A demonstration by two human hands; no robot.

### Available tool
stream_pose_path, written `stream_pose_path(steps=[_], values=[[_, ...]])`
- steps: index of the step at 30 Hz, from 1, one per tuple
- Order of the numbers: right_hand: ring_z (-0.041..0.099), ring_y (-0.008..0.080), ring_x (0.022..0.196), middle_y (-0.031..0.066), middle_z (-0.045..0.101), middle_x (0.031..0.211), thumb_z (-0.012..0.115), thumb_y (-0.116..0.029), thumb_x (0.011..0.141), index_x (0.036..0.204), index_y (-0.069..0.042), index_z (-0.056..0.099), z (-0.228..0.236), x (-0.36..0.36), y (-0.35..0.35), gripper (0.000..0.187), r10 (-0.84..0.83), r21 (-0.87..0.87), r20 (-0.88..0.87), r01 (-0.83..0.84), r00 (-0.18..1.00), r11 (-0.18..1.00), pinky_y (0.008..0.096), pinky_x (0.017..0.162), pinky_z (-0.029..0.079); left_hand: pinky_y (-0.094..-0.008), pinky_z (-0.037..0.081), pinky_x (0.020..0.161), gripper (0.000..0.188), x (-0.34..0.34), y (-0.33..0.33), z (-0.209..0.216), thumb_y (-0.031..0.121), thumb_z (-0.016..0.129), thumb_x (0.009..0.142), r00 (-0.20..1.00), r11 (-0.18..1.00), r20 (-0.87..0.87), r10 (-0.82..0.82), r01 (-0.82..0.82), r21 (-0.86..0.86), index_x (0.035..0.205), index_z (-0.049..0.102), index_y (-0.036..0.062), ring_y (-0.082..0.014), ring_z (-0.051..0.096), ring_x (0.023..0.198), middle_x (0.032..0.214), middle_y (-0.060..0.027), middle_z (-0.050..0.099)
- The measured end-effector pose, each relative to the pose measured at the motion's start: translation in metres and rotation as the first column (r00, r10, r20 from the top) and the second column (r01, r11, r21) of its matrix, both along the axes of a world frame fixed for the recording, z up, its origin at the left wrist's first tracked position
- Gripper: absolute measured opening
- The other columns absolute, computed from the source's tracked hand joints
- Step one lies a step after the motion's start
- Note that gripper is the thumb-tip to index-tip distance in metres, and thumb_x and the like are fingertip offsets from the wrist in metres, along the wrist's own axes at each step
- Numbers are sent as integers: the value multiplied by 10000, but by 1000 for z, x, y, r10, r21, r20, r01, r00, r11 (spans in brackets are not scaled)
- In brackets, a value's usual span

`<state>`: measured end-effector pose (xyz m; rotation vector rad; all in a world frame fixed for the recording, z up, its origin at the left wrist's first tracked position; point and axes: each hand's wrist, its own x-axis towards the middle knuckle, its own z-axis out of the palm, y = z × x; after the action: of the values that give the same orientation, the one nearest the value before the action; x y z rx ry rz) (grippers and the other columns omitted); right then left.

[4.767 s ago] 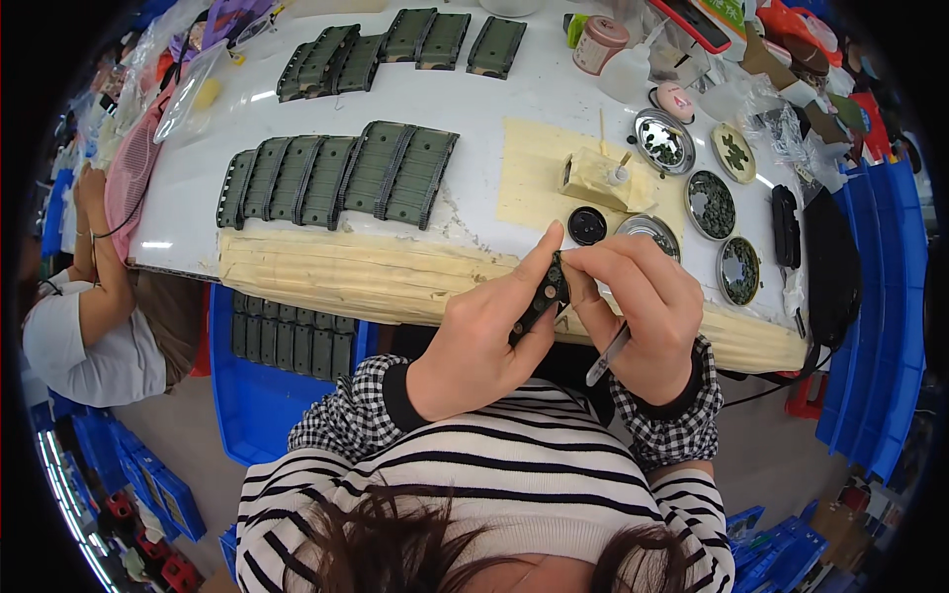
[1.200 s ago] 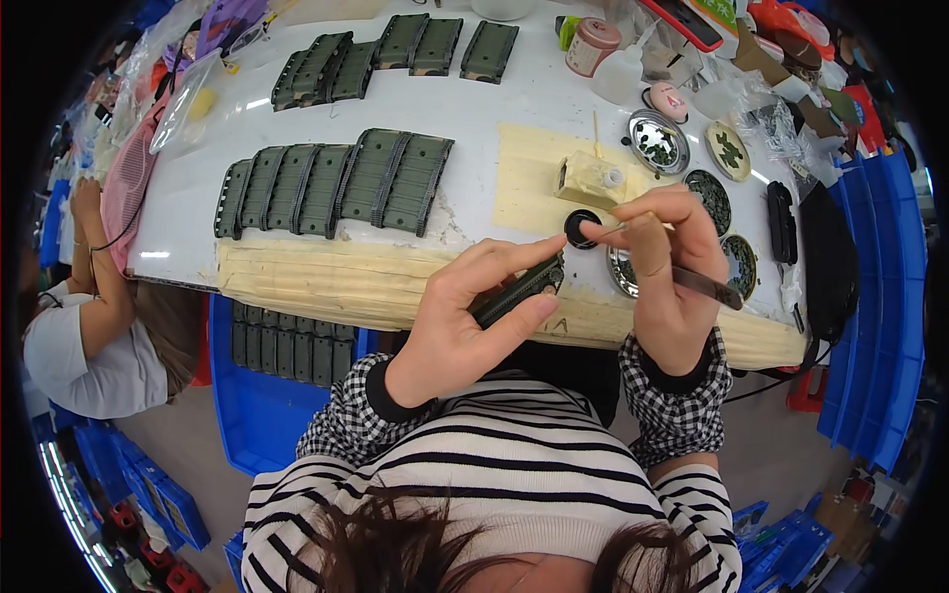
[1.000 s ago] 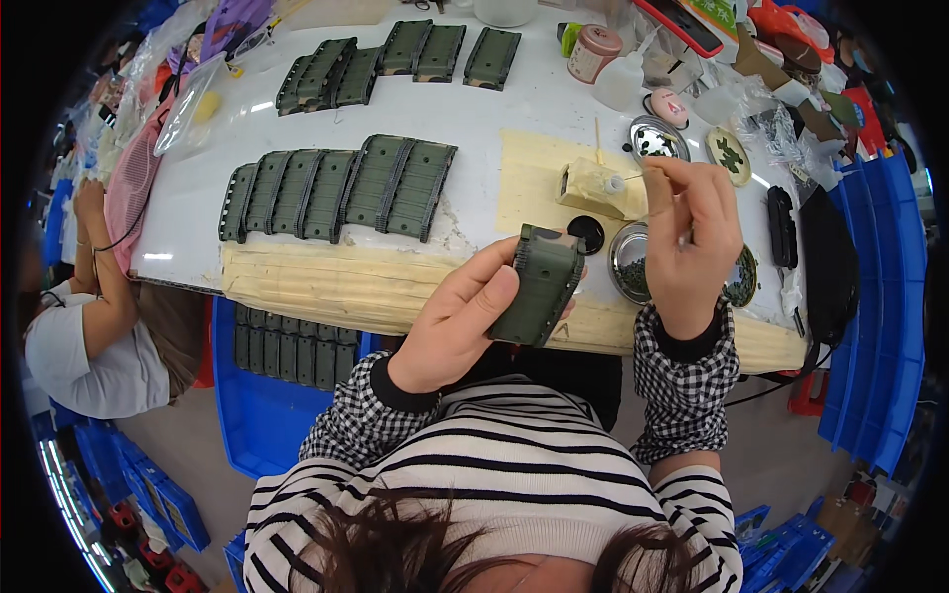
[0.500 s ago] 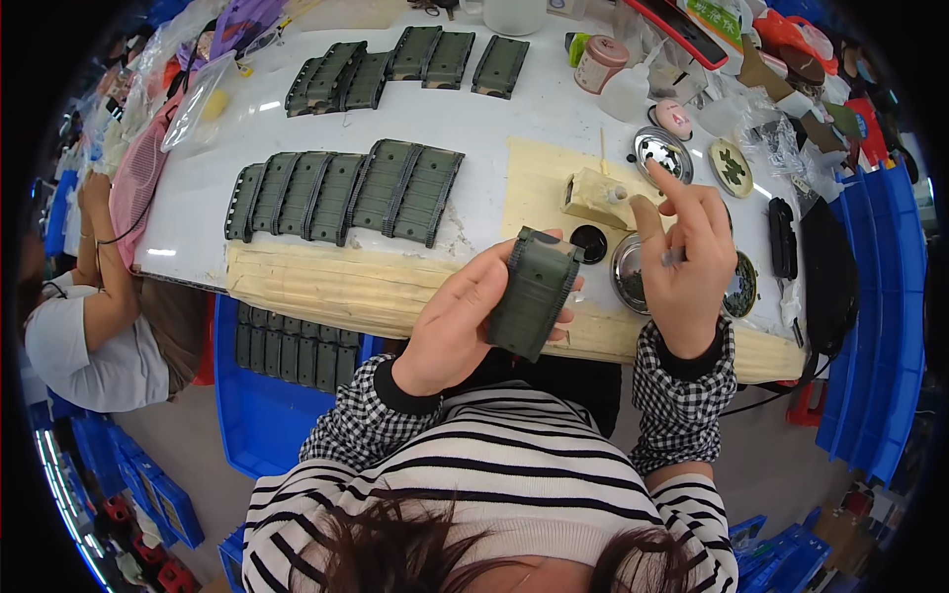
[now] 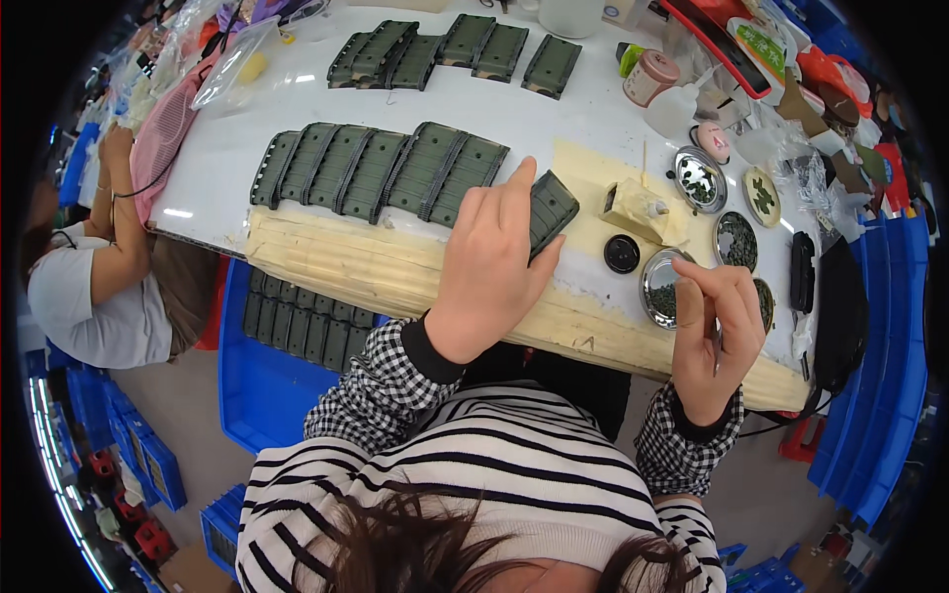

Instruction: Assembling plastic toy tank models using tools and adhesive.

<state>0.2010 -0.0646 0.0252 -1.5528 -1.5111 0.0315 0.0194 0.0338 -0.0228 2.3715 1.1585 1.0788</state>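
My left hand (image 5: 489,257) has its thumb and fingers around a dark green, ribbed, box-like piece (image 5: 554,210), which stands tilted just right of a row of similar green pieces (image 5: 341,168). The fingers hide its left side. My right hand (image 5: 722,321) is closed in a pinch beside a round metal tin (image 5: 652,308) of small dark green bits. A thin shiny rod-like thing shows in its palm, too small to name. A black round lid (image 5: 622,254) and a cream block (image 5: 638,212) with a small nozzle lie between the hands.
More green pieces (image 5: 484,47) lie at the back. Several dishes of green bits, one a silver dish (image 5: 700,180), stand at right, near a pink jar (image 5: 650,77) and a red-edged phone (image 5: 717,44). A blue bin (image 5: 262,385) holds green pieces below; another person (image 5: 104,277) sits at left.
The left hand has carried the green piece up and away, toward the row, and turned over so its back shows. The right hand has come down to the metal tin, its fingers drawn together.
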Motion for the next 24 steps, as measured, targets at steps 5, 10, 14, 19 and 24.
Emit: stream_pose_path(steps=[5, 10, 14, 19, 24], values=[[382, 62, 541, 20, 539, 737, 702, 14, 801, 950, -38, 710, -1, -1, -4, 158, 13, -58, -24, -15, 1000, 998, 216, 455, 271, -386, 477, 801, 462, -2, 4, -6, 93, 753, 734, 999, 997, -13, 44, -43, 70, 1126, 544, -37, -332, 575, 923, 1026, -155, 588], [399, 64, 546, 21, 537, 729, 699, 23, 799, 947, -35, 709, -7, 8, -9, 160, 19, -88, -25, -21, 1000, 996, 216, 458, 277, -363, 503, 687, 420, -6, 9, -5, 135, 774, 729, 978, 977, -15, 210, -210, 29, 1080, 583, 8, -319, 607, 833, 953, -148, 600], [407, 66, 549, 22, 535, 728, 699, 24, 800, 943, -32, 708, -5, 4, -10, 154, 22, -103, -35, -26, 999, 994, 217, 461, 284, -356, 504, 701, 363, -27, 22, -2, 170, 772, 741, 952, 955, -79, 295, -292, 52, 1018, 599, 11, -301, 610, 860, 984, -125, 606], [409, 64, 551, 25, 535, 730, 702, 27, 796, 942, -25, 706, -4, 1, -9, 155, 46, -99, -42, -50, 998, 994, 214, 460, 282, -375, 498, 763, 293, -45, 34, 1, 174, 744, 777, 952, 925, -121, 280, -233, 300, 984, 629, 3, -301, 615, 880, 1015, -133, 626], [428, 94, 567, 41, 538, 724, 638, -57, 866, 939, -7, 701, -4, 5, -15, 109, 16, -94, -59, -21, 998, 995, 230, 503, 316, -381, 481, 744, 297, -74, 101, 31, 259, 665, 874, 987, 936, 28, 159, -159, 315, 991, 600, -6, -322, 611, 876, 895, -164, 638]])
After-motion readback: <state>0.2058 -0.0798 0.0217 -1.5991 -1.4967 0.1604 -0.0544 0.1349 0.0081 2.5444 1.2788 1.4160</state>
